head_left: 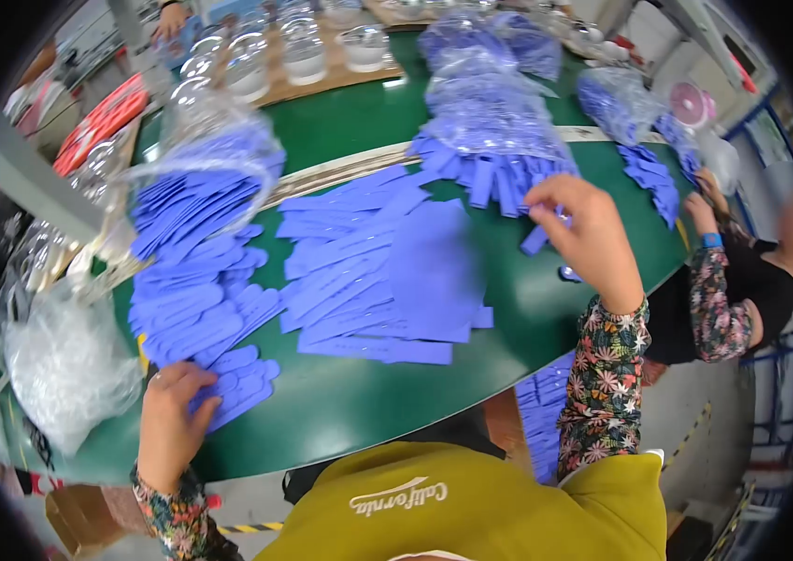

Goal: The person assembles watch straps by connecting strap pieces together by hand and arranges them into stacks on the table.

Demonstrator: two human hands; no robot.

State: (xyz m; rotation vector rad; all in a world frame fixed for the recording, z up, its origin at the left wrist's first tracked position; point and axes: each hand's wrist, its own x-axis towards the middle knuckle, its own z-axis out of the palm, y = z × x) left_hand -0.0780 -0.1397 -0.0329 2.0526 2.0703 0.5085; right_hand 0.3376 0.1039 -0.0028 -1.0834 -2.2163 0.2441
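Note:
At the lower left, my left hand [172, 411] has its thumb and fingers closed on the edge of a blue-purple strip with a rounded end [245, 385], among a fanned pile of such strips [186, 304]. My right hand [592, 238], fingers curled in a pinch, is at a short blue-purple strip [535, 240] on the right side of the table. Between the hands lies a spread of flat blue-purple strips [345, 262], partly smeared by a blurred patch. A small dark round item [569, 274] sits below my right hand.
Plastic bags of blue-purple strips [494, 103] stand on the green table [350, 117]. A crumpled clear bag [69, 360] is at left. Clear domed items [303, 56] line a board at the back. A co-worker's arm [719, 290] is at right. Stacked strips [546, 411] sit below the table edge.

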